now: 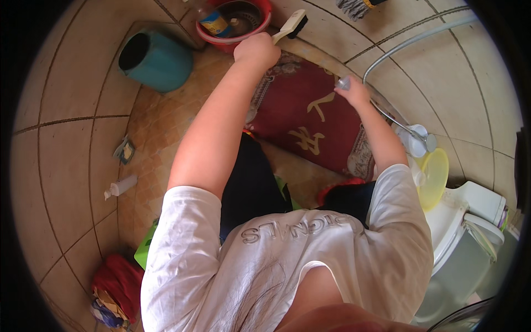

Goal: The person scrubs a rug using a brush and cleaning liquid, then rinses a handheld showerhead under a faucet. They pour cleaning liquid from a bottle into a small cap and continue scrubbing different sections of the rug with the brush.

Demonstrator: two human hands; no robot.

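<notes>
In my left hand [257,52] is the handle of a scrub brush [293,25] with a white back and black bristles. It is held up near the rim of a red plastic basin [233,41], and the bristles touch nothing. My right hand [356,92] grips a small clear plastic container [343,83], perhaps a cup or a bottle; the fingers partly hide it. Both hands are above a dark red floor mat [278,110] that bears gold characters and has patterned borders. The mat lies flat on the tiled floor in front of my knees.
A teal bucket [170,62] stands at the far left. The basin holds a labelled bottle [215,24]. At right are a shower hose [408,41], a shower head [430,142], a yellow basin [433,178] and a white toilet [448,232]. A pump bottle [122,185] lies by the left wall.
</notes>
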